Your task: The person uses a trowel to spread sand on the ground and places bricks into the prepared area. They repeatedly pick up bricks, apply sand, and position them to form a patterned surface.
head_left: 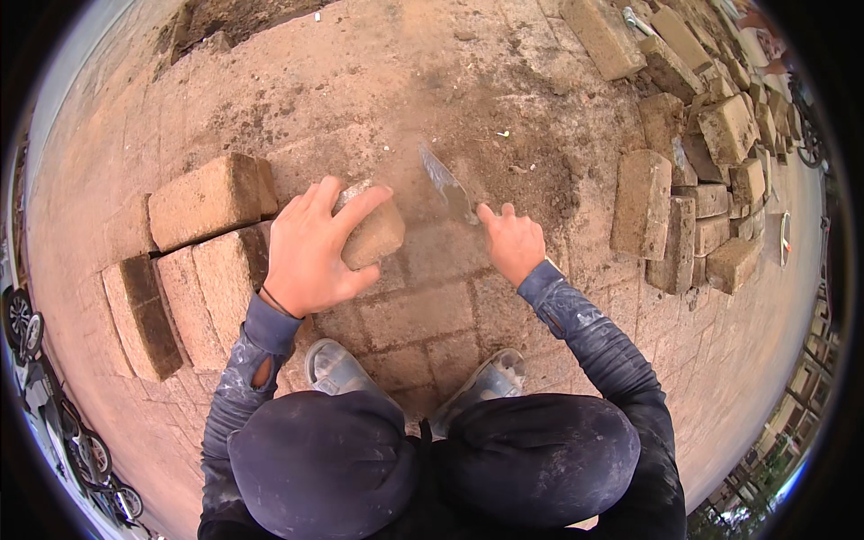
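Observation:
My left hand [315, 247] grips a brown paving brick [376, 232] between thumb and fingers, in front of my feet. The palm side is hidden, and I cannot tell whether the brick rests on the ground. To its right, my right hand [517, 243] is closed round the handle of a trowel [446, 183]. The trowel's pointed metal blade slants forward and left over dusty paving. Most of its handle is covered by my fist.
Several loose bricks [207, 200] are grouped at my left. A larger heap of bricks [641, 205] lies at the right. Loose soil [549, 180] covers paving ahead, and a dug-out strip [211, 27] shows at the far left. Parked motorcycles [85, 450] stand at the left rim.

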### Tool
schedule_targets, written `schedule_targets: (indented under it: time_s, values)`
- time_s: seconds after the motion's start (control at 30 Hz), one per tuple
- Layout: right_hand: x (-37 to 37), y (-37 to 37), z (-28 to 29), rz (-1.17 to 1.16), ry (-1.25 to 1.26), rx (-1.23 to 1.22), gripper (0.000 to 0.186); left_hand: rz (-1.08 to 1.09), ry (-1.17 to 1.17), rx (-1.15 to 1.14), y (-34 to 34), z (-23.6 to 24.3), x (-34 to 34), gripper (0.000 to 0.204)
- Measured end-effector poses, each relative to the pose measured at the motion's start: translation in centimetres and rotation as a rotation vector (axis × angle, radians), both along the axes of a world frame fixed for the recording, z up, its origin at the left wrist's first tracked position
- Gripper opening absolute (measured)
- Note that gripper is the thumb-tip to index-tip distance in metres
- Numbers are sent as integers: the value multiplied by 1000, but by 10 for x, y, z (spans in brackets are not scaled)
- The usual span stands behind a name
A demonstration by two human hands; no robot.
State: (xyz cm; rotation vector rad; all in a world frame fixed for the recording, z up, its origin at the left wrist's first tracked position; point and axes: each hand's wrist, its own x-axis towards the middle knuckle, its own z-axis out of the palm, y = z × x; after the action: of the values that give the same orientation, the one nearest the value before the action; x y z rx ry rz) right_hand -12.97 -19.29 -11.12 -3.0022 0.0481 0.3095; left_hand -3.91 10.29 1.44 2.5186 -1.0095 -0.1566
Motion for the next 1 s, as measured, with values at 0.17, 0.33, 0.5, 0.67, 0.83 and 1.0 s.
schedule_targets:
  time_s: [0.17, 0.33, 0.5, 0.67, 0.83, 1.0]
  values:
    - [7, 23, -8, -85, -84, -107, 26, 20, 7, -10, -1, 1, 0, 77]
    - [39, 21, -4, 149, 33, 13, 20, -2, 11, -47, 1, -2, 3, 78]
    - [80, 10, 7, -31, -67, -77, 23, 15, 26, -67, 1, -2, -1, 77]
    - [89, 51, -9, 244, -14, 69, 26, -12, 1, -113, -3, -7, -5, 76]
    - [121, 46, -18, 60, 6, -27, 27, 7, 39, -158, 8, -11, 0, 75]
    - [119, 20, -11, -162, 15, -68, 23, -15, 9, -191, 13, -14, 1, 75]
